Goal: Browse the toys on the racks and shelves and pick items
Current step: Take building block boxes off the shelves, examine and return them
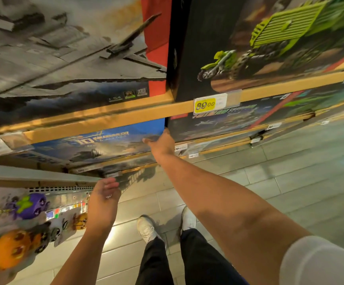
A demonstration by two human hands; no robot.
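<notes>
The blue toy box [97, 142] stands on the second wooden shelf [109, 118] from the top, its printed front facing outward, just left of a dark box [218, 124] with green lettering. The right hand [162, 144] grips the blue box at its upper right corner, thumb on the front face, the other fingers curled behind the right edge and hidden in the gap between the two boxes. The left hand [105, 194] hangs lower, near the edge of a lower shelf, fingers loosely curved and holding nothing; whether its fingertips touch the shelf edge cannot be determined.

On the top shelf stand a grey aircraft box [64, 54] and a black box [259, 44] showing a green vehicle and motorcycle. A yellow price tag [205, 104] reading 89.00 is fixed to the shelf lip below the black box. Purple and orange plush toys [23, 223] hang at the lower left. White shoes [146, 229] stand on the tiled floor [290, 182].
</notes>
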